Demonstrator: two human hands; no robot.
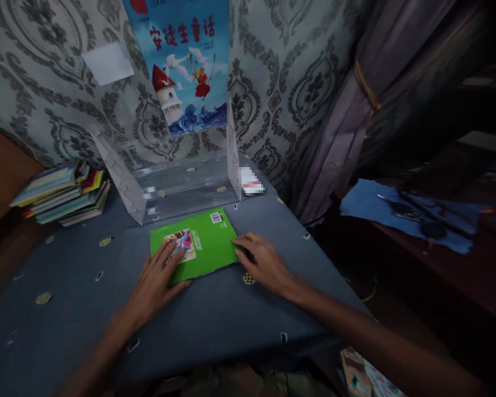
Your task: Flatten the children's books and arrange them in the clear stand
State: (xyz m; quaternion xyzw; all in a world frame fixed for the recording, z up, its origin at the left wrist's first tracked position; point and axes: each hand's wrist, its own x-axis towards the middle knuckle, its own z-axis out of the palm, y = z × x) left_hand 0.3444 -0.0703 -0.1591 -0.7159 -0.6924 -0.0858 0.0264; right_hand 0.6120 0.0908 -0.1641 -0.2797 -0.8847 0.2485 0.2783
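A thin green book (206,242) lies flat on the blue-grey tablecloth (66,309), back cover up with a barcode at its far corner. My left hand (157,281) rests on its near left part, fingers stretched out flat. My right hand (261,260) lies at the book's right edge, fingers curled against that edge. Just beyond the book stands a clear acrylic book stand (177,187). In it a blue picture book (182,66) stands upright against the wall.
A stack of several books (64,193) sits at the far left of the table. A white card (251,182) lies right of the stand. Patterned wallpaper and a curtain (355,110) stand behind. To the right, a dark side table holds a blue cloth (397,212).
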